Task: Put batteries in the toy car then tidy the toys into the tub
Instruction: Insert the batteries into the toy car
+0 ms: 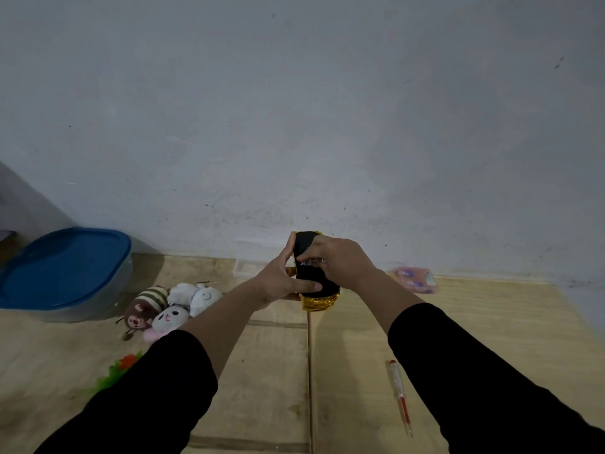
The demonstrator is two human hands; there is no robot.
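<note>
Single head-worn wide-angle view, looking forward and down.
It faces a pale wall [294,109] from close range; the wooden floor [262,371] fills the lower frame, both sleeved forearms reaching out from the bottom edge.

A red-and-clear screwdriver [402,398] lies on the wooden floor [268,381] at the right, and a grey-white wall [294,109] rises behind it.

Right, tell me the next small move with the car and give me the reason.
Probably press the battery home. The left hand grips the toy car with its black underside up, and the right hand pinches what looks like a battery against it. The plush toys lie beside the tub, whose blue lid is on, so tidying comes later.
</note>
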